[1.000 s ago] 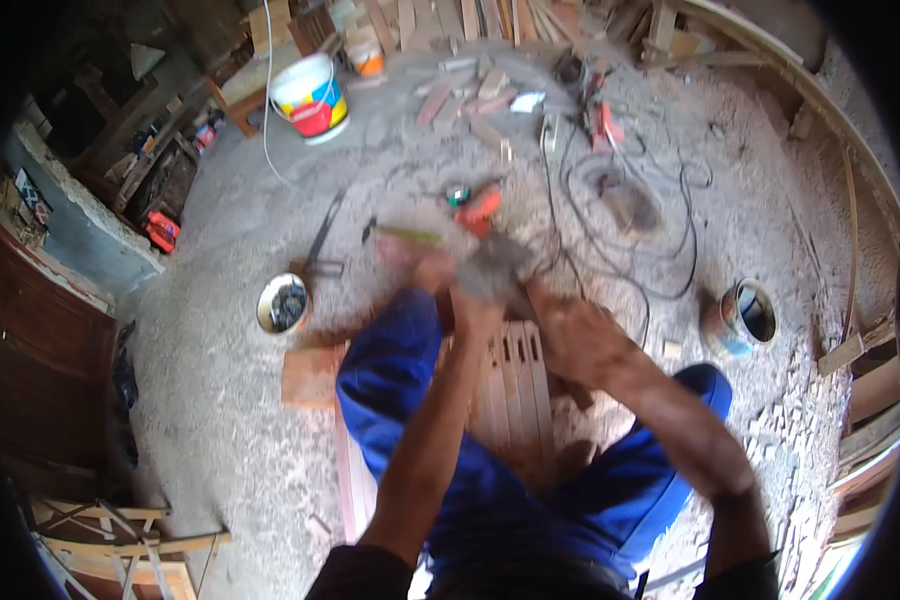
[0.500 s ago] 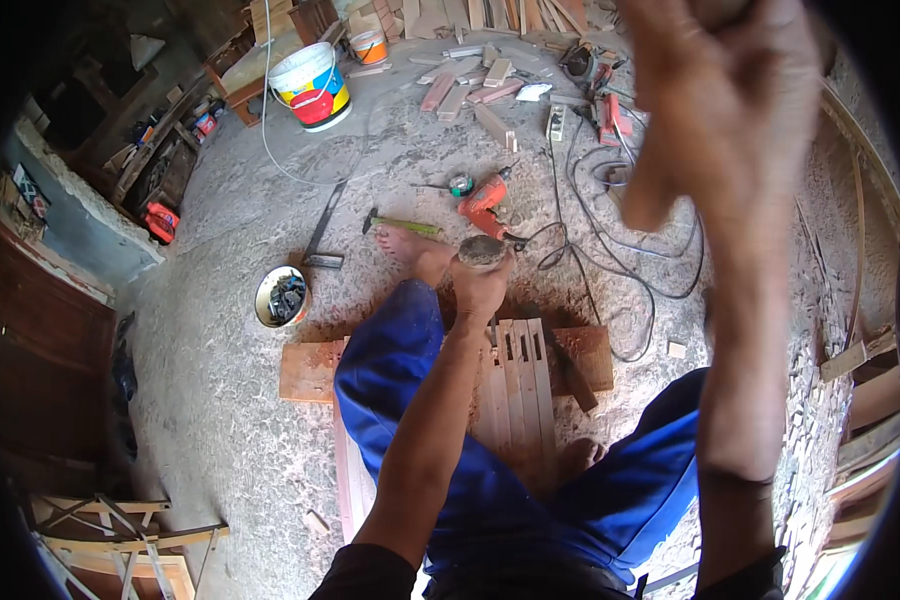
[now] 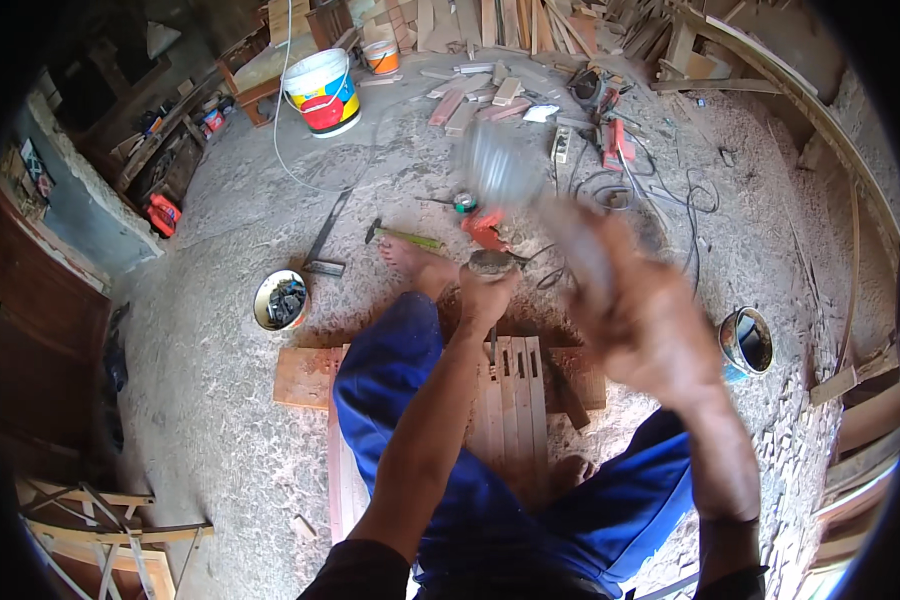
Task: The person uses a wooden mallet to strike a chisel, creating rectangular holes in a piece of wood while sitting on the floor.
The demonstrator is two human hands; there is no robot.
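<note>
Two hands are at work over a slatted wooden piece [image 3: 510, 400] that lies on the dusty floor [image 3: 220, 400] between the person's blue-trousered legs [image 3: 390, 380]. The left hand [image 3: 485, 292] is closed in a fist around a chisel [image 3: 492, 345], whose thin shaft runs straight down from the fist to the slats; a round, flat butt shows at the top of the fist. The right hand [image 3: 635, 310] is raised above the slats, heavily blurred, gripping a mallet handle [image 3: 580, 245]; the mallet's pale head [image 3: 497, 165] is smeared too, up and to the left of the hand. A bare foot [image 3: 415, 265] rests just beyond the fist. A small tin [image 3: 280, 300] of bits sits on the floor to the left, a dark tin [image 3: 747, 342] to the right, and a white bucket [image 3: 322, 92] stands farther off.
</note>
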